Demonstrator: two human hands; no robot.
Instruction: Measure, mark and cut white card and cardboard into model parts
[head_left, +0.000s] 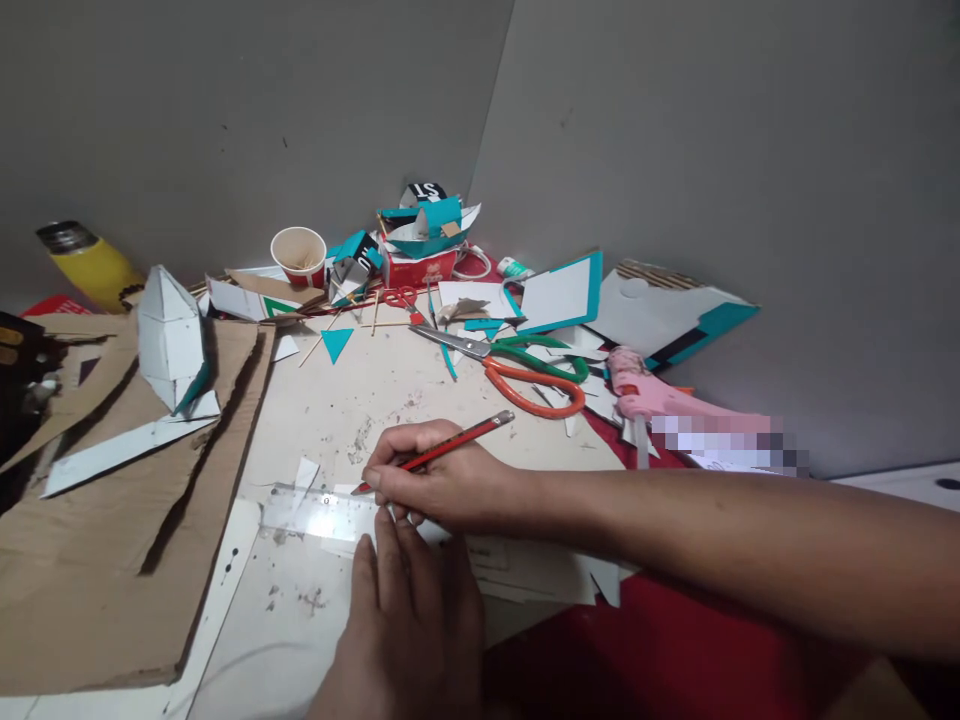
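- While the right hand (442, 480) pinches the red pencil (442, 452), its tip meets the clear ruler (319, 512) just left.
- Left hand (409, 620), nearer the body, presses flat on that ruler, which runs left-right.

Pencil (442, 452): red. Scissors (525, 375): one orange handle, one green. Glue gun (637, 390): pink. Paper cup (300, 256): red, white rim. Bottle (90, 262): yellow, silver cap. Triangle cutout (337, 342): teal. Ruler (319, 512): clear. Cardboard (112, 540): brown.
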